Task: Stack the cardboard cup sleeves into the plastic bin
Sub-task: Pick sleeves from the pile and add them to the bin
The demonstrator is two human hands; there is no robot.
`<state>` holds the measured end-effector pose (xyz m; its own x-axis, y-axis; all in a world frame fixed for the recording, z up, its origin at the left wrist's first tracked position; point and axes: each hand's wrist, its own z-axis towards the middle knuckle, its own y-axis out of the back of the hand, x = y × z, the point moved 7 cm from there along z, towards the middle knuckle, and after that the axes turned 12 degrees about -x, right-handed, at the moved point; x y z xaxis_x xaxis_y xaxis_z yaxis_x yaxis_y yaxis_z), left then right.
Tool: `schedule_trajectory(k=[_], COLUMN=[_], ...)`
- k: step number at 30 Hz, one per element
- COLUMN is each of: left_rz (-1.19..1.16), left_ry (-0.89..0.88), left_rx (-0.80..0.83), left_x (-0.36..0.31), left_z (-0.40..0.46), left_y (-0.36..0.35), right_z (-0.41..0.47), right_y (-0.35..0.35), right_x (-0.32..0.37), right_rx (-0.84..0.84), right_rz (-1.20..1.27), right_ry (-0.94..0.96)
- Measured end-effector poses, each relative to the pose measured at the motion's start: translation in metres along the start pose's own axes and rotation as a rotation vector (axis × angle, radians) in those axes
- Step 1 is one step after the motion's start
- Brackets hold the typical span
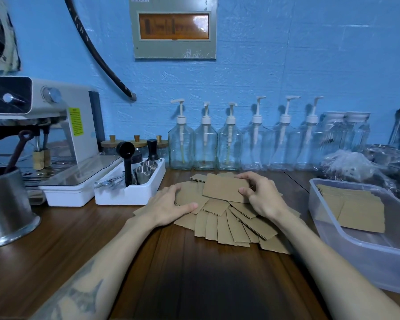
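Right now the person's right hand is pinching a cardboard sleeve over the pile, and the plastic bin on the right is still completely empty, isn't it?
Not quite. The head view shows the plastic bin already holds some flat sleeves. The rest stands: the right hand pinches a cardboard sleeve over the pile.

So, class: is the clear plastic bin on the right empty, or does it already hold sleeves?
Not empty. The plastic bin already holds flat cardboard sleeves at its far end; its near end is bare.

Coffee-bar prep counter, espresso machine (56, 125), row of syrup pump bottles (243, 144) (all clear), tamper (153, 148) in tray
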<state>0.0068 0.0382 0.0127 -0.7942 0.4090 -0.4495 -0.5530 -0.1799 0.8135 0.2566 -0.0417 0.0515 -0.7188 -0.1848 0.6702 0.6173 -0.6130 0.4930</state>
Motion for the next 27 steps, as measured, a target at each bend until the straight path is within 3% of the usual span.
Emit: schedule_trajectory(k=[9,17,21,27], left_rz=[-0.489,-0.947,-0.880,-0.524], left_ry=[0.161,0.288,0.196,0.098], left_rx=[-0.278,-0.285,-0.198,-0.199], left_x=[0.005,0.006,-0.014,-0.031], left_z=[0.002,-0.002,-0.006,-0.006], left_y=[0.035,0.050,0.034,0.017], right_z=[-0.001,-0.002,-0.005,-0.010], right_y=[-0.001,-0.005,-0.012,-0.018], right_x=[0.005,0.007,0.011,0.018], right_rx=[-0.002,0.024,0.075,0.156], right_rz=[0.011,0.019,0.013,0.101], right_ry=[-0.002,0.037,0.062,0.041])
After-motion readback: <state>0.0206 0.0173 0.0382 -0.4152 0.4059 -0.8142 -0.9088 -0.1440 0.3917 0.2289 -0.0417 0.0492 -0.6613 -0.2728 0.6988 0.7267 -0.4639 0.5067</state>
